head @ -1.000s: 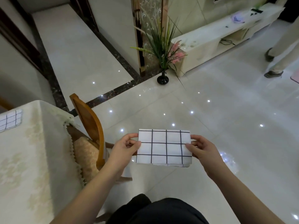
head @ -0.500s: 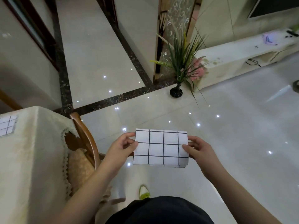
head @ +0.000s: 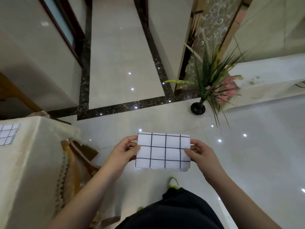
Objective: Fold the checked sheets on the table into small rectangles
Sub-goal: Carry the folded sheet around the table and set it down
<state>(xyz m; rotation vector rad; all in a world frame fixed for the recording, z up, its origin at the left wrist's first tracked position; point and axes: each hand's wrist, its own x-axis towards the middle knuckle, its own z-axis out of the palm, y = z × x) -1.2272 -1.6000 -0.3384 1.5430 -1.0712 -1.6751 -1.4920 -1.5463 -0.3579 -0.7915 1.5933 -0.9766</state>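
Home living room, glossy tiled floor [head: 247, 154], clothed table [head: 33, 162], vase plant [head: 209, 80]

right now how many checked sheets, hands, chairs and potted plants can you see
checked sheets: 2, a folded sheet pinched between the left hand and right hand, and another sheet lying on the table
hands: 2
chairs: 1, the wooden chair
potted plants: 1, the plant
total: 6

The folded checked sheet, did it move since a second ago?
Cannot tell. The folded checked sheet sits between the left hand and right hand as before; the vase and table shifted because the camera turned.
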